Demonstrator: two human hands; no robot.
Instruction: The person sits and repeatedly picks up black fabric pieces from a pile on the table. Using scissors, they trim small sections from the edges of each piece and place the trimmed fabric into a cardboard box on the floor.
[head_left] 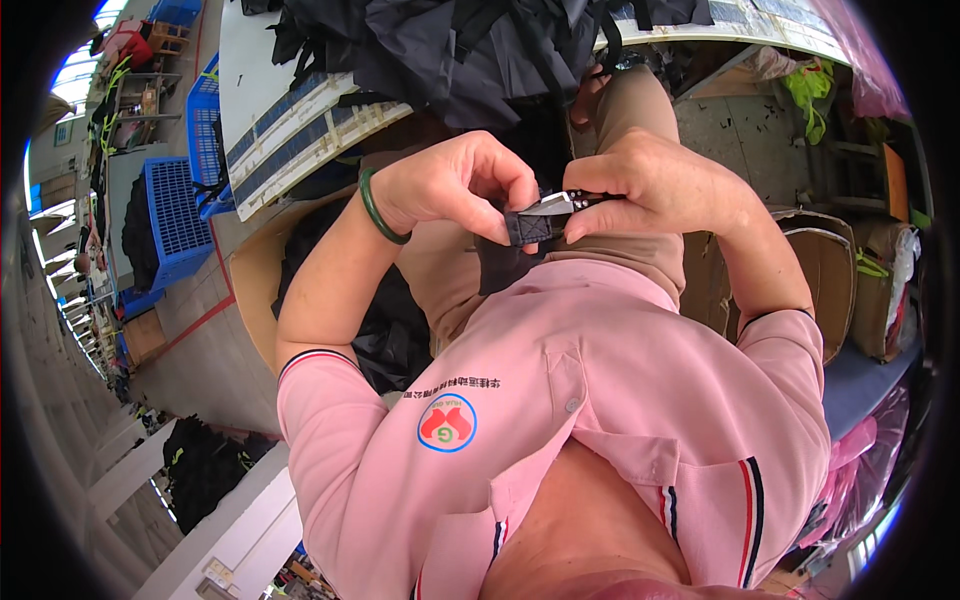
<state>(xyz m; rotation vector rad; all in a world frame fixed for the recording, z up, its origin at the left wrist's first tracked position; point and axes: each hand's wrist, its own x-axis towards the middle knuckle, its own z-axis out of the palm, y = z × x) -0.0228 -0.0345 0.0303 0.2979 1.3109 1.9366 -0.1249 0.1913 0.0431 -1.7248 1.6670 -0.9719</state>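
My left hand (455,185), below a green bangle on the wrist, pinches the end of a black webbing strap (527,229) with a box of stitching across it. In my right hand (640,185) is a small pair of thread snips (552,205), held between thumb and fingers. Their silver blades point left and lie right at the strap's stitched end, near my left fingertips. Whether the blades touch a thread is too small to tell. Both hands are in front of my body, above my lap.
Black fabric pieces (430,50) are heaped on the worktable (300,140) beyond my hands. Blue plastic crates (178,210) stand to the left. On the right are cardboard boxes (820,275), a bright green bag (808,95) and pink plastic wrapping (870,450).
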